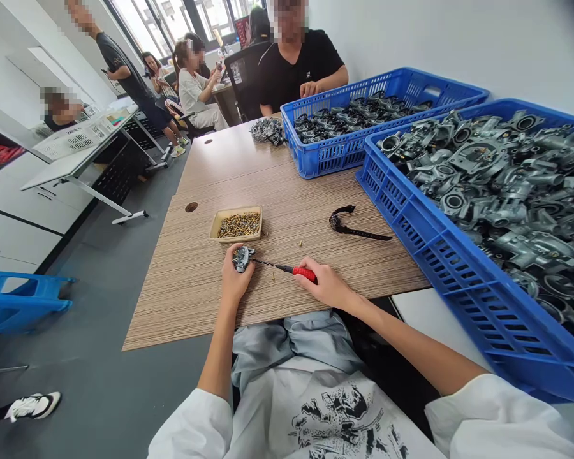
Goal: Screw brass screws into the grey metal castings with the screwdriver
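Grey metal fills the left hand (236,282) on my feed: its fingers are wrapped round a small casting (242,257) over the near part of the wood-grain surface (186,287). With my right hand (329,285) I'm gripping the red handle of a screwdriver (305,275); its shaft points left to the casting's right side, though I can't tell whether the tip is seated. Just beyond the casting I see a shallow tray (212,229) of brass-coloured pieces (239,224). One loose piece (273,276) lies near the shaft. A black-strapped watch (335,222) rests farther right, near a blue crate (402,220) heaped with grey metal parts (478,157).
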`<state>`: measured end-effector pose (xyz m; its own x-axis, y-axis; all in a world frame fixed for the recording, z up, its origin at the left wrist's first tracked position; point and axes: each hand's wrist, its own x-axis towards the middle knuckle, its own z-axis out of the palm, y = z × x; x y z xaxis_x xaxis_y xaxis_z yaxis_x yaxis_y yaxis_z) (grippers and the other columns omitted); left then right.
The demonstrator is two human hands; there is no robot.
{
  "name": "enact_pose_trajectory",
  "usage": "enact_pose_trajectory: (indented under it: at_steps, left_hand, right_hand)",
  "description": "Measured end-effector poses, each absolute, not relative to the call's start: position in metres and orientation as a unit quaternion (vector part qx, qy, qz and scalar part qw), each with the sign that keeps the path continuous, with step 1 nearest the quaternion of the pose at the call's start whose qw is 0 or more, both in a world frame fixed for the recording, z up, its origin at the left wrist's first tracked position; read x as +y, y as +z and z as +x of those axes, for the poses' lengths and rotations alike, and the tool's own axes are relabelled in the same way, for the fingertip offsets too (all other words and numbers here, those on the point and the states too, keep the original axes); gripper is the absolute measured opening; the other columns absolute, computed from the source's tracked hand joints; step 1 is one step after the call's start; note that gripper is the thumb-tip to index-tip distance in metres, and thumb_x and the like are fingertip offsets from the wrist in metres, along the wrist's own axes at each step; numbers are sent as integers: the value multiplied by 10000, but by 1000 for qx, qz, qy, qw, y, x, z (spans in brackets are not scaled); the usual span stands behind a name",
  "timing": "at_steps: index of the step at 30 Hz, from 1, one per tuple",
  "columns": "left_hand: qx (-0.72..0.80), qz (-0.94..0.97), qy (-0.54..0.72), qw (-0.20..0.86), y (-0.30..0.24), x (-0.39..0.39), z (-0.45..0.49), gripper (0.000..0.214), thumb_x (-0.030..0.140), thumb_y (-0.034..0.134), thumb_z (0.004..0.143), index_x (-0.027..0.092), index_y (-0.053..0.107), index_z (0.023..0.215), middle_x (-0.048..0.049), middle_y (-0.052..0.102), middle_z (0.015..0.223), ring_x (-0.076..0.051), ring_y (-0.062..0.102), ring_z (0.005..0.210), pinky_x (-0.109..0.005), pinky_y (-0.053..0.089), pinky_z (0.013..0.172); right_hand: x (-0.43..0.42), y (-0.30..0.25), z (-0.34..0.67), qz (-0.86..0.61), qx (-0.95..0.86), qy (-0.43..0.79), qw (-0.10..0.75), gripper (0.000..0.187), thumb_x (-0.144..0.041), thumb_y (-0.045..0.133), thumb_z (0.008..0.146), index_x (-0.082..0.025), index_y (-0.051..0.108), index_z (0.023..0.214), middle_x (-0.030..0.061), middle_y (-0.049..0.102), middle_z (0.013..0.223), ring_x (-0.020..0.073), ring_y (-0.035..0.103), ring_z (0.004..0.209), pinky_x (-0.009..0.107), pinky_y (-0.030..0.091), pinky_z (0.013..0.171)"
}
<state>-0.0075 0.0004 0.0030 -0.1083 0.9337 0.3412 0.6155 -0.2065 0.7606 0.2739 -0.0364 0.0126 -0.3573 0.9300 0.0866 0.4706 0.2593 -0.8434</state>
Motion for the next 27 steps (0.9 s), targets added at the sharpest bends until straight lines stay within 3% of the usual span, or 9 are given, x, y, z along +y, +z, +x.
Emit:
enact_pose_trajectory:
  at_steps: [27]
  left_hand:
    - [606,648,430,167,3,0,-8,487,264,686,836,247,572,1309,-60,676,1170,-224,659,1040,-356,514,982]
  right_hand:
    - [-37,10,274,-487,-731,371,301,210,-449,555,1018,-245,598,1043,8,697,853,183,607,696,269,386,662]
